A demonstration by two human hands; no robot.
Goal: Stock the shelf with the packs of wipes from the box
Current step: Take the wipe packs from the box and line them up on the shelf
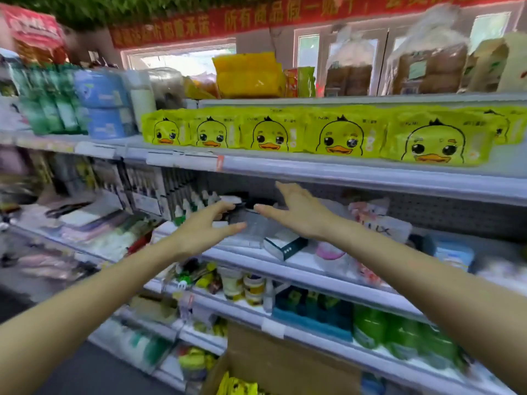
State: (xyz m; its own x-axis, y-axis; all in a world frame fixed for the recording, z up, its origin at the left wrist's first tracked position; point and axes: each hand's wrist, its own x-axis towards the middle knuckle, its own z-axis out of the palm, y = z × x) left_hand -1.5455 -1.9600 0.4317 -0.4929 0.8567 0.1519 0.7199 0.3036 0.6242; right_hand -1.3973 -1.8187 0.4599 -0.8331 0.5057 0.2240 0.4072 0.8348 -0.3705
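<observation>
A long white shelf (370, 178) with several levels runs from the near right to the far left and fills most of the view. Above it hangs a red banner (256, 18) in yellow Chinese writing, of which "所有商品假一赔十" can be made out; the rest is too blurred to read. On the level just below the top one stand the packs of wipes (333, 135), a row of yellow-green packs side by side and upright, each printed with a cartoon duck face. The small writing on them is too blurred to read. The cardboard box (285, 363) sits low and near, against the foot of the shelf, its top open, with more yellow packs (236, 386) showing inside at the bottom edge. Both bare arms reach forward to the level beneath the wipes. The left hand (205, 223) is open with fingers and thumb spread and holds nothing. The right hand (299, 212) is likewise open, fingers straight and pointing left, empty, just beside the left one. To the right of the right hand lies a pale pack (379, 223) with letters that look like "LUX". A white price strip (182, 161) with a red end sits on the shelf rail below the leftmost wipes.
</observation>
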